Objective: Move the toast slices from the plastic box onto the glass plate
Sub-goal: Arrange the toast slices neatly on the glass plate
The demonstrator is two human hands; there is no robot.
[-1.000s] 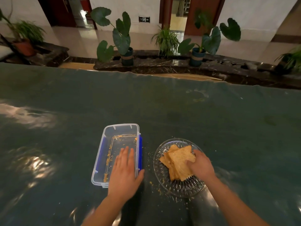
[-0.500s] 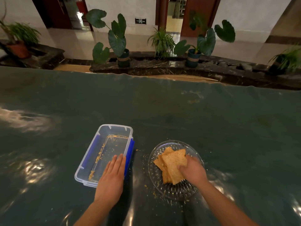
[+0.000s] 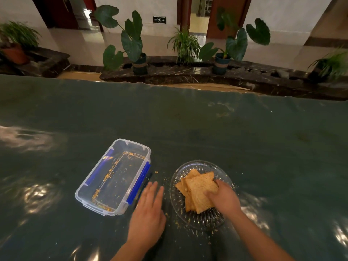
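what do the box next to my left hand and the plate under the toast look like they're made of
The rectangular clear box with blue side clips looks like thin see-through plastic: crumbs show through its smooth, slightly cloudy walls. The round clear plate looks like pressed glass: radiating ridges glint sharply. Neither is certain by look alone.

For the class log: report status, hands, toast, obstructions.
Left hand open, flat beside plastic box. Right hand on toast slices on glass plate. Box holds crumbs only. Nothing obstructing.
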